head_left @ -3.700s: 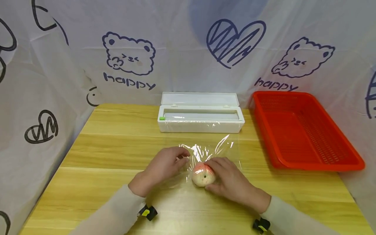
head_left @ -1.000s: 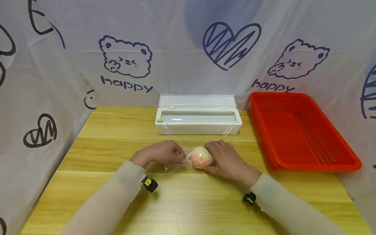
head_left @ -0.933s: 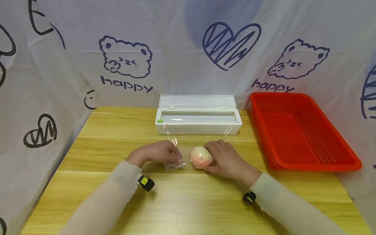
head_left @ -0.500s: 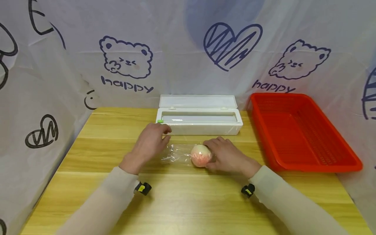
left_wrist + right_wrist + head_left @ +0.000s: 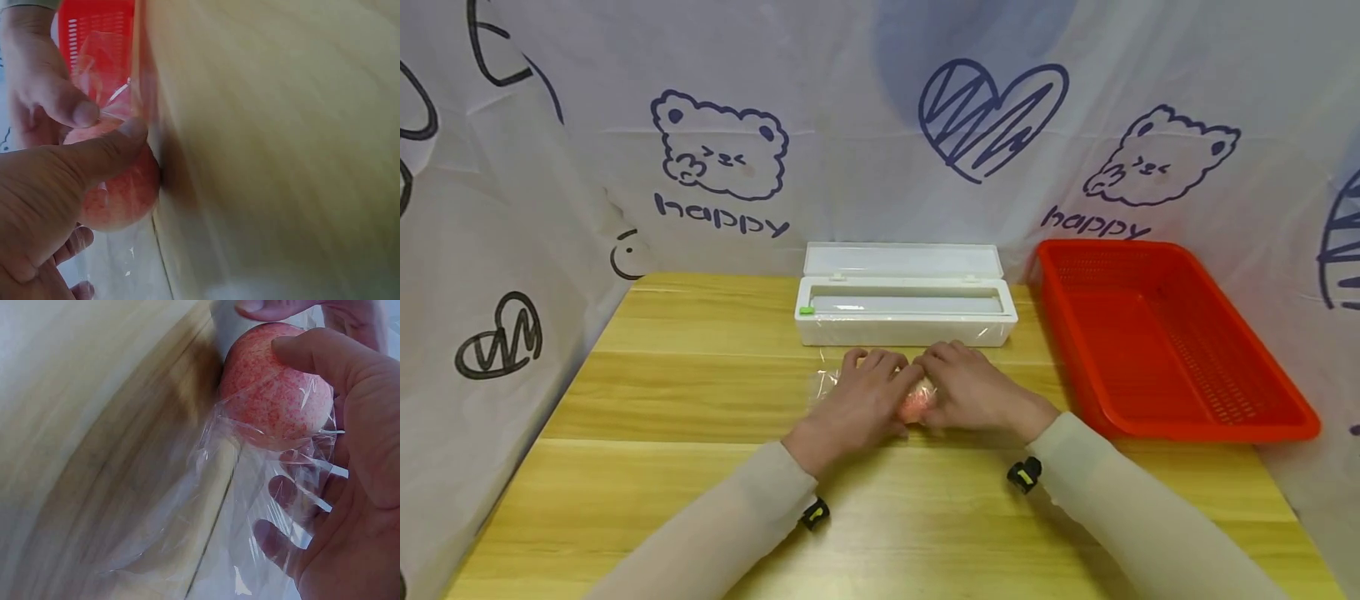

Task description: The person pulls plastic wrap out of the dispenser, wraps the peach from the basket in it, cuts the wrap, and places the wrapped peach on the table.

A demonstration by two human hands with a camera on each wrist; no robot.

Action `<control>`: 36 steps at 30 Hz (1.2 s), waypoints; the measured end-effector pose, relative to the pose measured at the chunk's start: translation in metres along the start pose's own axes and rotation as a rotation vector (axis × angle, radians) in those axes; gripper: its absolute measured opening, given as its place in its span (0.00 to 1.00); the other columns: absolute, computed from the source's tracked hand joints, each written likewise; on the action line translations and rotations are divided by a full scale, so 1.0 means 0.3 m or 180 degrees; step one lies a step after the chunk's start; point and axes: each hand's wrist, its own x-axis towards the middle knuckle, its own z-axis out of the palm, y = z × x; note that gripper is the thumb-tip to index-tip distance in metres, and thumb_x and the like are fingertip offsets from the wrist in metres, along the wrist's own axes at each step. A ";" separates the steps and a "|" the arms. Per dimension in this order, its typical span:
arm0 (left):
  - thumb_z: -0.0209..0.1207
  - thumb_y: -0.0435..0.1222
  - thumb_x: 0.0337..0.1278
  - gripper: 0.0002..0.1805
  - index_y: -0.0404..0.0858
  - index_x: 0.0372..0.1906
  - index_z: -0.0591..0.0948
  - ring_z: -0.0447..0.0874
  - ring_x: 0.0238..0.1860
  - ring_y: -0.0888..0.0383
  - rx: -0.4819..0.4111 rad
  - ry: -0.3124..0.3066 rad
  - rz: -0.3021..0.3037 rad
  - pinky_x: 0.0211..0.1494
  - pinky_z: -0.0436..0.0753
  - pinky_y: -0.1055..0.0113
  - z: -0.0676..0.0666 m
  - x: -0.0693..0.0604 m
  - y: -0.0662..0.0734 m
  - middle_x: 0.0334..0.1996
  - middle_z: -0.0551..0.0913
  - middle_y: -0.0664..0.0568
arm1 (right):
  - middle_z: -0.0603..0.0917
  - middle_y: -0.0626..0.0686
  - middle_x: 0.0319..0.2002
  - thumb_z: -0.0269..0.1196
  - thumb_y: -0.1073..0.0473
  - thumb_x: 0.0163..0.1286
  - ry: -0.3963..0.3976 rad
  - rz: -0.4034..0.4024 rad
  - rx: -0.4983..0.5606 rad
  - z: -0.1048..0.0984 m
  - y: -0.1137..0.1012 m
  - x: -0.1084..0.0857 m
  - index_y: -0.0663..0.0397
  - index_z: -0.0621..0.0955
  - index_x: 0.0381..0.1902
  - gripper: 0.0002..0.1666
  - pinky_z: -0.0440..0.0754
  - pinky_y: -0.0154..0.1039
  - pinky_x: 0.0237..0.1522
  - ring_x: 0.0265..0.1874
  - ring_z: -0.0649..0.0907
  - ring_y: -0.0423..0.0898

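A pink and cream peach (image 5: 916, 407) (image 5: 269, 394) sits on the wooden table between both hands, with clear cling film (image 5: 187, 519) over and around it. My right hand (image 5: 973, 387) grips its right side, thumb on the fruit, fingers curled behind within the film. From the left, my left hand (image 5: 865, 400) closes round the peach, its thumb across the near side in the left wrist view; it covers much of the fruit in the head view. A loose piece of film reaches out left of the left hand. Behind the hands stands a white cling film dispenser (image 5: 906, 332), lid raised.
A green slider (image 5: 807, 311) is at the left end of the dispenser's front edge. To the right stands a red perforated plastic basket (image 5: 1217, 428). A white cloth with printed drawings (image 5: 865, 125) hangs behind the table (image 5: 647, 400) and at its sides.
The left hand drew film out leftward, let it go near the dispenser's left front, then came right onto the peach. The right hand stays on the peach, which has moved farther back and turned.
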 end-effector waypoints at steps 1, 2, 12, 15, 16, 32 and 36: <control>0.80 0.57 0.45 0.49 0.50 0.72 0.69 0.74 0.65 0.49 0.0007 0.0002 -0.0016 0.69 0.68 0.43 0.006 0.003 -0.004 0.58 0.77 0.53 | 0.81 0.55 0.58 0.75 0.43 0.59 0.0023 -0.0015 -0.0002 -0.001 -0.001 0.002 0.57 0.81 0.63 0.39 0.77 0.56 0.63 0.58 0.77 0.55; 0.80 0.56 0.46 0.49 0.49 0.73 0.69 0.75 0.65 0.49 -0.0006 0.0000 -0.0035 0.69 0.69 0.43 0.008 0.006 -0.009 0.58 0.78 0.53 | 0.81 0.55 0.57 0.75 0.43 0.58 0.0038 -0.0025 -0.0019 -0.002 -0.001 0.004 0.56 0.81 0.62 0.38 0.77 0.55 0.62 0.57 0.77 0.55; 0.79 0.55 0.50 0.47 0.45 0.74 0.73 0.79 0.61 0.45 -0.0230 -0.0132 -0.0134 0.63 0.73 0.42 -0.022 0.056 -0.044 0.60 0.83 0.48 | 0.78 0.57 0.66 0.73 0.40 0.62 0.0078 0.0261 0.0147 -0.008 0.021 0.002 0.54 0.75 0.72 0.46 0.73 0.61 0.69 0.67 0.73 0.58; 0.78 0.57 0.50 0.47 0.44 0.74 0.73 0.78 0.65 0.45 -0.0405 -0.0295 -0.0262 0.64 0.72 0.42 -0.031 0.071 -0.060 0.64 0.82 0.48 | 0.77 0.56 0.68 0.73 0.41 0.62 0.0219 0.0265 0.0232 -0.006 0.025 -0.004 0.53 0.73 0.74 0.47 0.72 0.61 0.71 0.69 0.72 0.58; 0.78 0.57 0.51 0.47 0.45 0.73 0.74 0.78 0.66 0.46 -0.0480 -0.0355 -0.0306 0.64 0.71 0.43 -0.034 0.076 -0.067 0.65 0.82 0.48 | 0.77 0.56 0.69 0.74 0.42 0.62 0.0267 0.0258 0.0254 -0.003 0.026 -0.006 0.52 0.73 0.74 0.47 0.71 0.61 0.71 0.69 0.72 0.58; 0.75 0.52 0.58 0.31 0.52 0.65 0.81 0.81 0.56 0.56 -0.1351 -0.0922 -0.0576 0.62 0.70 0.42 -0.063 0.166 -0.163 0.56 0.87 0.59 | 0.81 0.54 0.61 0.78 0.43 0.62 0.1129 -0.0070 -0.0712 0.081 0.030 0.008 0.53 0.78 0.68 0.42 0.72 0.55 0.62 0.63 0.75 0.58; 0.74 0.54 0.58 0.33 0.48 0.67 0.80 0.81 0.55 0.55 -0.1327 -0.1012 -0.0658 0.64 0.70 0.42 -0.077 0.171 -0.167 0.55 0.87 0.57 | 0.84 0.54 0.59 0.76 0.39 0.64 0.1098 -0.0019 -0.0670 0.087 0.030 0.024 0.53 0.79 0.66 0.40 0.72 0.55 0.60 0.61 0.77 0.57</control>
